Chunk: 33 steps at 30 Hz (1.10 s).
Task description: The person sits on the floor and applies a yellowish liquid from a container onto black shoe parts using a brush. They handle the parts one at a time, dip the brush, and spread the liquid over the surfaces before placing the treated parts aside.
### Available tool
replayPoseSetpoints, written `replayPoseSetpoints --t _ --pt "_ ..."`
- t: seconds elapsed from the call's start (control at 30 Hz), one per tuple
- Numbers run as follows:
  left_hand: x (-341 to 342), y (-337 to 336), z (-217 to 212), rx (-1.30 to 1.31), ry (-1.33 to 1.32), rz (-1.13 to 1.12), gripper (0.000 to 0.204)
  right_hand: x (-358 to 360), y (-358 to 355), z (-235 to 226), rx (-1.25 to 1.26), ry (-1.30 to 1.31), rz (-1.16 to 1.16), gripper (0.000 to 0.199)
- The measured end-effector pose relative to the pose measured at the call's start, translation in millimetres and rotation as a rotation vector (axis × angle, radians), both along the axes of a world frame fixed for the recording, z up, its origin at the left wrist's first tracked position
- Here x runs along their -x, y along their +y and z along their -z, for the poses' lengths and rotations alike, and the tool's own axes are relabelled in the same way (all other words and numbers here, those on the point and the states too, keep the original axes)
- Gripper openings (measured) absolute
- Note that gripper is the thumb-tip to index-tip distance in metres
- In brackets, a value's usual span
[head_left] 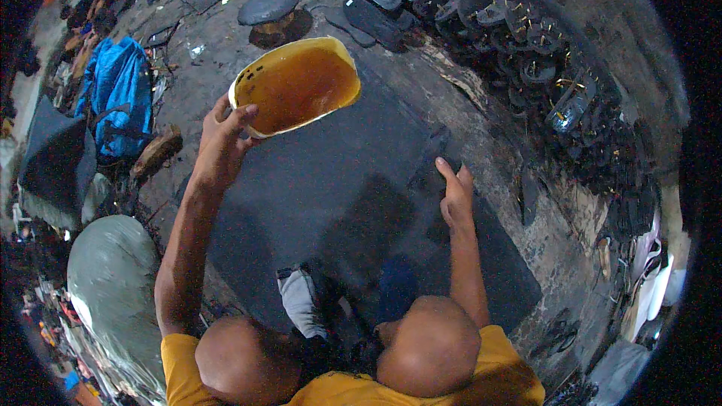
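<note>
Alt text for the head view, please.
A person's left hand holds a yellowish open container, amber-brown inside, above a dark sheet. The right hand is over the sheet; whether it grips anything is unclear. Dark sandals are heaped at upper right.

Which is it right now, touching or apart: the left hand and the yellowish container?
Touching. The head view shows the left hand gripping the yellowish container at its left end, the thumb lapping over the pale rim.

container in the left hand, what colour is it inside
The container is amber-brown inside; the head view shows it best.
</note>
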<state>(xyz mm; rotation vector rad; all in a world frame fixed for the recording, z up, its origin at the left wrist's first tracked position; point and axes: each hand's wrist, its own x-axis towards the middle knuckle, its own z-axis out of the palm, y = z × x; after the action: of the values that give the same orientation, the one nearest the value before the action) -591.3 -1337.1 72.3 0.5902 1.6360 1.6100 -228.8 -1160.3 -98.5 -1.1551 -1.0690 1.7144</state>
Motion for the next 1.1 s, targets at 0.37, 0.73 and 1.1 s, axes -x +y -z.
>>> replayPoseSetpoints --t 0.37,0.73,1.1 --pt "-3 4 3 -0.018 0.039 -0.020 0.062 74 41 -47 -0.398 -0.086 -0.022 0.040" --pt "-7 5 19 -0.197 0.014 0.017 0.052 143 46 -54 -0.639 0.047 0.092 0.032" --pt "-15 17 33 -0.264 -0.425 0.042 0.071 170 23 -69 -0.718 0.061 0.227 0.031"
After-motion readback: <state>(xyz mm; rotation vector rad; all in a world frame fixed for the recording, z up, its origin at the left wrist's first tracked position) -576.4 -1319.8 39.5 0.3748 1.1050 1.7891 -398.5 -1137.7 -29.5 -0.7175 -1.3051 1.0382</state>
